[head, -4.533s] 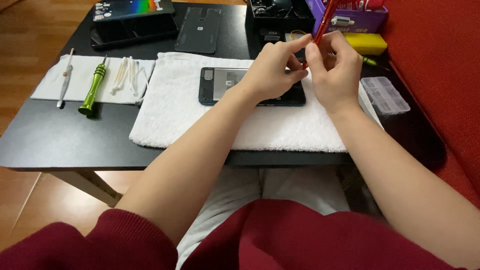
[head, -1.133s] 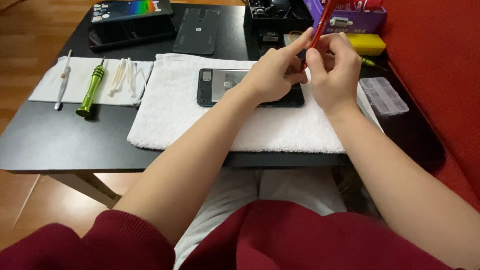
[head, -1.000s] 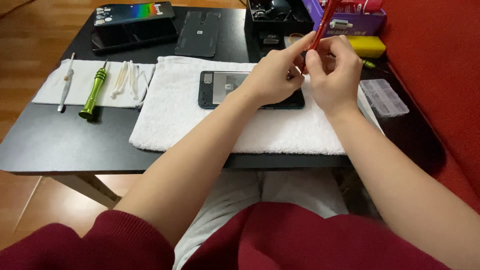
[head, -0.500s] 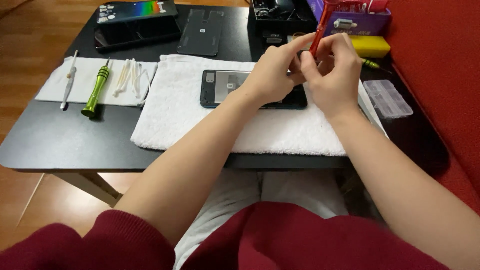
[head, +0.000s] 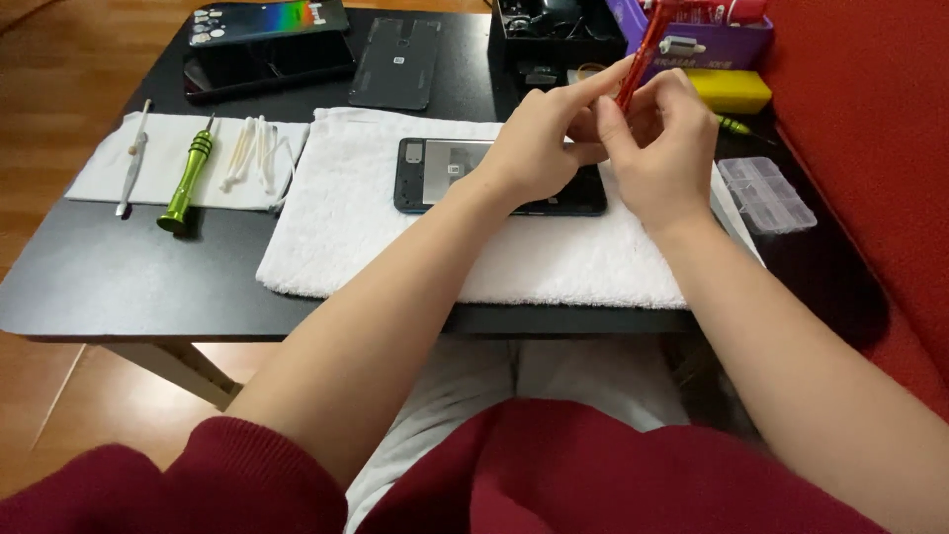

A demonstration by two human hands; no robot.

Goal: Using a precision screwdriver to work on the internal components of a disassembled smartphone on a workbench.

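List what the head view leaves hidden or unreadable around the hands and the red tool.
- Red tool: its lower tip is buried between the left hand and right hand; its top is cut by the frame edge.
- Phone: its right part is hidden under both hands.
- Black box: top cropped, contents too dark to tell.
- Clear case: contents too small to tell.

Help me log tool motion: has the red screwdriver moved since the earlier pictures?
No: the red screwdriver stays pinched between both hands, still before the purple box.
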